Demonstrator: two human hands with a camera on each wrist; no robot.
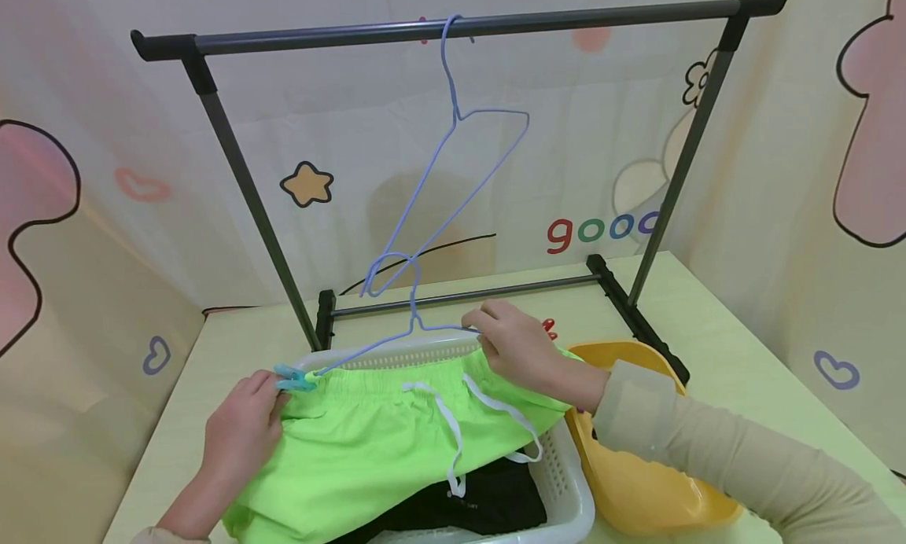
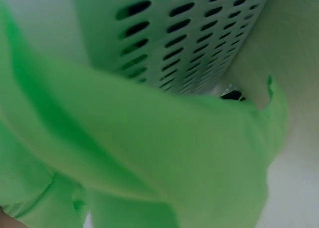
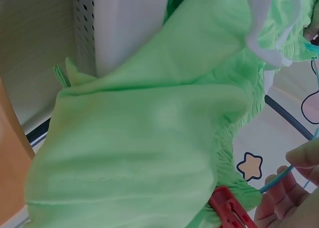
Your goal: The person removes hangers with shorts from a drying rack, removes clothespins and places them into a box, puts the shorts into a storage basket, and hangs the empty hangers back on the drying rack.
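Bright green shorts [image 1: 368, 442] with white drawstrings [image 1: 453, 442] hang by their waistband from a blue wire hanger [image 1: 371, 343]. My left hand [image 1: 241, 430] pinches a light-blue clothespin [image 1: 293, 379] at the waistband's left corner. With thumb and fingers, my right hand [image 1: 520, 351] grips the hanger's right arm. A red clothespin [image 3: 230, 208] clips the other waistband corner beside that hand. Green fabric [image 2: 164, 138] fills most of the left wrist view and hides the left fingers there.
Below the shorts stands a white perforated basket [image 1: 576, 489] holding black cloth [image 1: 488, 501]. A yellow basin [image 1: 658, 489] sits right of it. Behind rises a dark clothes rack [image 1: 318, 34], with another blue hanger [image 1: 435, 163] hooked over its bar.
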